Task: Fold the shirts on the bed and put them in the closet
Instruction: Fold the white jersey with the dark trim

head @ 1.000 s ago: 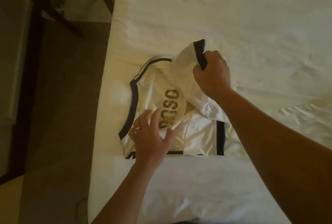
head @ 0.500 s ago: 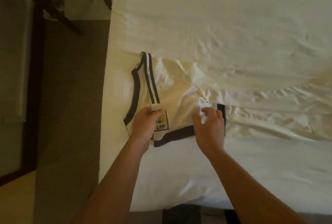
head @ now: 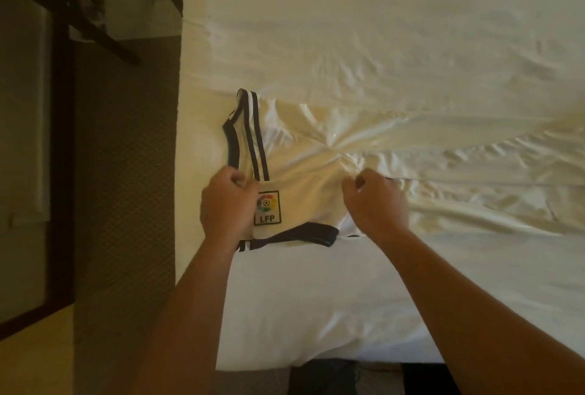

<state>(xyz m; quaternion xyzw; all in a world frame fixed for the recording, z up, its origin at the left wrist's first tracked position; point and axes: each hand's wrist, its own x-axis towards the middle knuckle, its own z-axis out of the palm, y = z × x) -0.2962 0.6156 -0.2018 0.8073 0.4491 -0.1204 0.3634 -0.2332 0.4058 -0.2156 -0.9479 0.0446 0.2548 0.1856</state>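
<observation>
Head view looks down on a white shirt [head: 297, 169] lying partly folded on the bed [head: 380, 46], a little left of the frame's centre and close to the bed's left edge. Dark trim runs along the shirt's left side, and two thin dark stripes run beside it from the upper end of the garment down toward the lower left. A square badge [head: 267, 207] with a coloured emblem and the letters LFP sits on the fabric near the shirt's lower left corner, and a dark hem band [head: 304, 235] crosses just below it. The left hand [head: 228, 204] covers the shirt's lower left edge, its fingers curled and gripping the cloth right beside the badge. The right hand [head: 373, 201] is at the shirt's right edge, fingers curled tight and pinching a bunch of the fabric, with creases fanning out above it. Both forearms reach in from the bottom of the frame. Around the shirt the white sheet is rumpled, most of all toward the right. Left of the bed lies a dark patterned carpet [head: 126, 173], and dark wooden furniture legs [head: 104, 36] stand in the upper left corner.
</observation>
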